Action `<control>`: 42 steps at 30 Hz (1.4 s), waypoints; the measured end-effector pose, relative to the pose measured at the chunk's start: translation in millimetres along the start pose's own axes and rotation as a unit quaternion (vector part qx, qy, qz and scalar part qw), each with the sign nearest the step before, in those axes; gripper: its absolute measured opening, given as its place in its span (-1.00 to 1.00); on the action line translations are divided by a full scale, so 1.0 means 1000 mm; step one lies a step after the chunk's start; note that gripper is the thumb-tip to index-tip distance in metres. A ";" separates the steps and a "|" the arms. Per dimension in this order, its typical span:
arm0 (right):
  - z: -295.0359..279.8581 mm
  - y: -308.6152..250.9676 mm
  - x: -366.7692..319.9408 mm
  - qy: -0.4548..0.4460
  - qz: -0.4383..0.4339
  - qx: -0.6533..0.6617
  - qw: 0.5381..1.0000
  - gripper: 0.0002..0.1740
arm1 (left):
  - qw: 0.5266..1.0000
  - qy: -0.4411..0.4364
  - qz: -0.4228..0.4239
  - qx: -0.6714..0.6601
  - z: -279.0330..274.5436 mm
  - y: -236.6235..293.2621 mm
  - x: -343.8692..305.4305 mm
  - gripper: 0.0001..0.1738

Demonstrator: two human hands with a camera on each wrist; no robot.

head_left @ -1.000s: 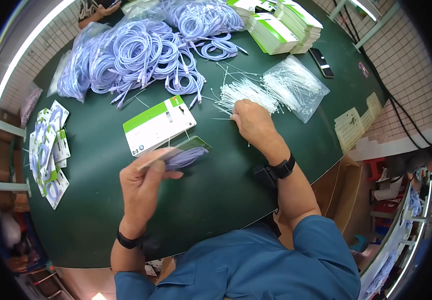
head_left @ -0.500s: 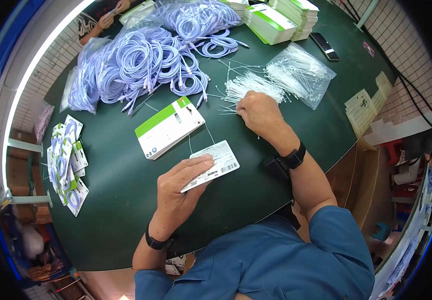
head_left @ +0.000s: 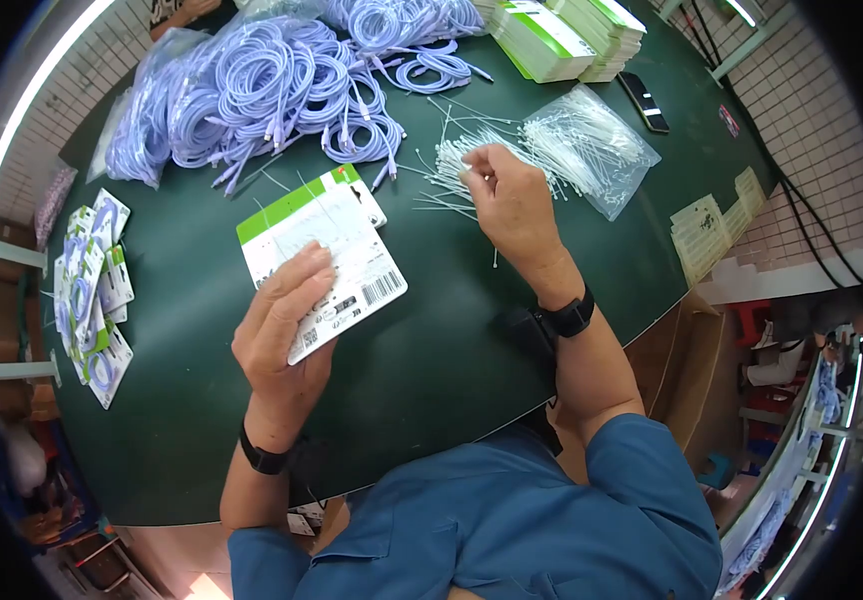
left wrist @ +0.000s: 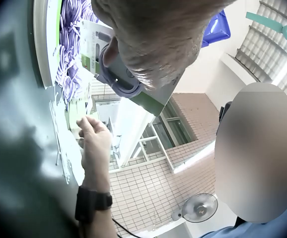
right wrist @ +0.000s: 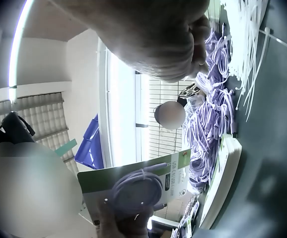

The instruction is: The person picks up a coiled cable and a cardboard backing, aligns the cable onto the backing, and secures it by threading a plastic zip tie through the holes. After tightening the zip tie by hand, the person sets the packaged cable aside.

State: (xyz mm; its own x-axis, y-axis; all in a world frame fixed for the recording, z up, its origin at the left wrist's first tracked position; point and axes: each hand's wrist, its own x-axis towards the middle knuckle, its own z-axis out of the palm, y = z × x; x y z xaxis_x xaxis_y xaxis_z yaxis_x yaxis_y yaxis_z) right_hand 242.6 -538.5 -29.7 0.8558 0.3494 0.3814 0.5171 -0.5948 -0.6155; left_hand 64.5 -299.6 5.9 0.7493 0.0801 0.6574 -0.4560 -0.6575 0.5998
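You held a packaging card (head_left: 347, 270) in your left hand (head_left: 282, 325), fingers curled over its lower-left edge and gripping it, with the barcode side turned up to the head camera. The right wrist view showed its other face, where a coiled purple cable (right wrist: 136, 191) lay against the green-topped front. The card was raised off the dark green table (head_left: 452, 340), partly over the stack of green-and-white cards (head_left: 287, 215) lying flat there.

Your right hand (head_left: 514, 205) was well apart from the card, at the loose pile of white cable ties (head_left: 447, 165). Its fingertips were drawn together and pinching at the ties on the pile's near side; how many they held could not be told.

Just right of that pile lay a clear bag of ties (head_left: 592, 150). Beyond it were a heap of purple cables (head_left: 252, 90), stacked cards (head_left: 562, 40) and a phone (head_left: 644, 102). Finished packs (head_left: 92, 290) lay at the table's left edge
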 end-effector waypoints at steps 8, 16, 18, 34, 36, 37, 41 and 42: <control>-0.006 -0.030 -0.011 -0.132 0.203 0.555 0.795 -0.86 | 0.995 -0.006 0.061 0.084 0.014 -0.032 -0.012 -0.63; 0.007 -0.034 -0.021 -0.183 0.226 0.582 0.760 -0.76 | 0.991 -0.018 0.086 0.102 0.015 -0.038 -0.013 -0.65; 0.007 -0.036 -0.020 -0.190 0.232 0.579 0.758 -0.75 | 0.991 -0.016 0.081 0.103 0.015 -0.038 -0.012 -0.65; 0.007 -0.059 -0.031 -0.135 0.130 0.397 0.899 -0.86 | 0.993 0.001 0.075 0.089 0.011 -0.037 -0.013 -0.57; 0.012 -0.054 -0.033 -0.126 0.084 0.355 0.923 -0.86 | 0.993 0.001 0.076 0.086 0.011 -0.037 -0.012 -0.57; 0.015 -0.051 -0.033 -0.118 0.040 0.311 0.942 -0.86 | 0.993 0.001 0.076 0.088 0.011 -0.038 -0.012 -0.57; 0.022 -0.046 -0.035 -0.082 -0.055 0.211 0.972 -0.87 | 0.993 -0.003 0.076 0.092 0.010 -0.037 -0.012 -0.56; 0.023 -0.046 -0.035 -0.069 -0.081 0.183 0.977 -0.87 | 0.993 -0.003 0.077 0.093 0.010 -0.036 -0.012 -0.56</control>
State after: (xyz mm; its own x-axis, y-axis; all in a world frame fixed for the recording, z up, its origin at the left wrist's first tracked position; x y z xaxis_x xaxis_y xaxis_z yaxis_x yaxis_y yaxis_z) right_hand 189.4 -506.2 -30.4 0.7429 0.5272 0.4125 0.5933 -0.2332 -0.7705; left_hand 77.0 -284.1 -28.1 0.6806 -0.0365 0.7317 -0.4699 -0.7881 0.3977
